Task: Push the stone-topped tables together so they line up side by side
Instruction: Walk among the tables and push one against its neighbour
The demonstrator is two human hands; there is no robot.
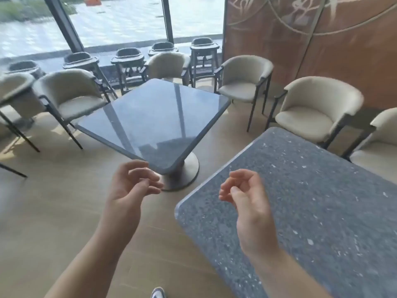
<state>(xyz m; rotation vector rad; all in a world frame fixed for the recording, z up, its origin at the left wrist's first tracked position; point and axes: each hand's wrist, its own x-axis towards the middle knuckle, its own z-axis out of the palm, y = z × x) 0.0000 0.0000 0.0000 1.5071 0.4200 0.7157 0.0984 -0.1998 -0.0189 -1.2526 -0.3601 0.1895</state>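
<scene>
Two stone-topped tables (154, 119) (311, 211) apart, left hand (131, 186), right hand (247, 196) holding nothing

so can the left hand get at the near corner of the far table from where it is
Probably yes. The left hand hangs open just short of the far table, near its closest corner, and only bare floor shows between them; nothing blocks it.

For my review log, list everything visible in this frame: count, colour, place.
stone-topped tables: 2, grey speckled; far table centre, near table right, apart
pedestal base: 1, grey metal, under far table
armchairs: at least 6, beige, around the tables
high chairs: 5, dark, along the window
wall panel: rust-brown, right rear
floor: light wood
shoe: 1, white, bottom edge
left hand: loosely curled, holds nothing
right hand: loosely curled, over near table
</scene>
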